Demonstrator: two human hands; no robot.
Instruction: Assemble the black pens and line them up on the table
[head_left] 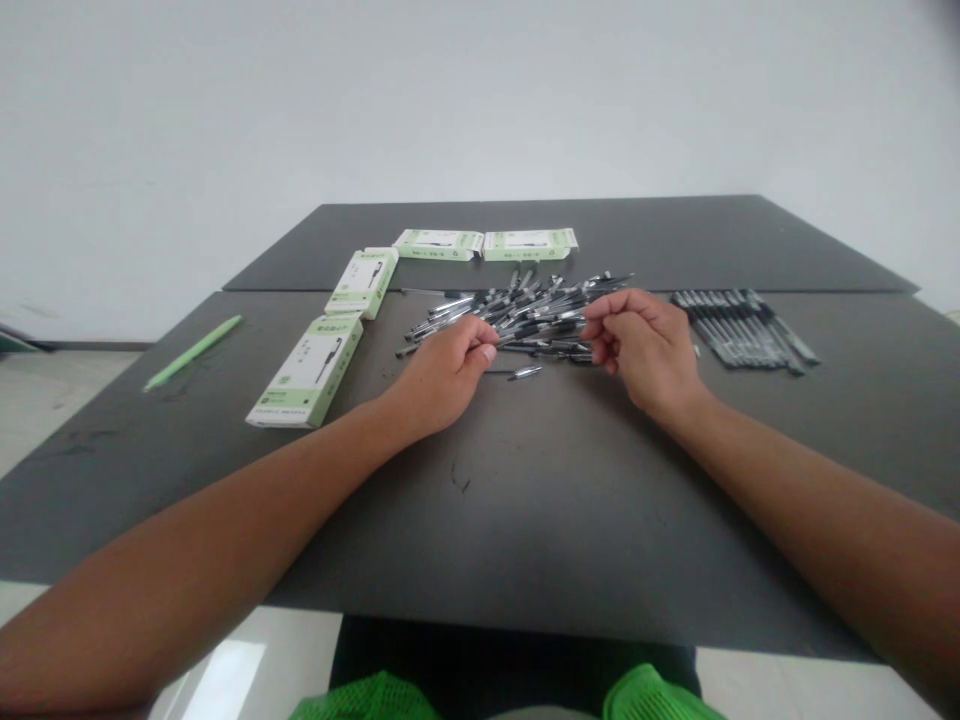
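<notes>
A loose heap of black-and-silver pens (525, 305) lies in the middle of the dark table (525, 500). My left hand (446, 375) rests at the heap's near left edge, fingers pinched on a pen that runs to the right. My right hand (645, 345) is at the heap's right edge with its fingers curled on the other end of that pen. One small loose pen part (525, 373) lies on the table between my hands.
Several green-and-white pen boxes (309, 370) (364, 282) (439, 244) (530, 243) lie flat at the left and back. A neat row of black pens (742, 325) lies at the right. A green pen (193, 351) lies near the left edge. A white wall is behind.
</notes>
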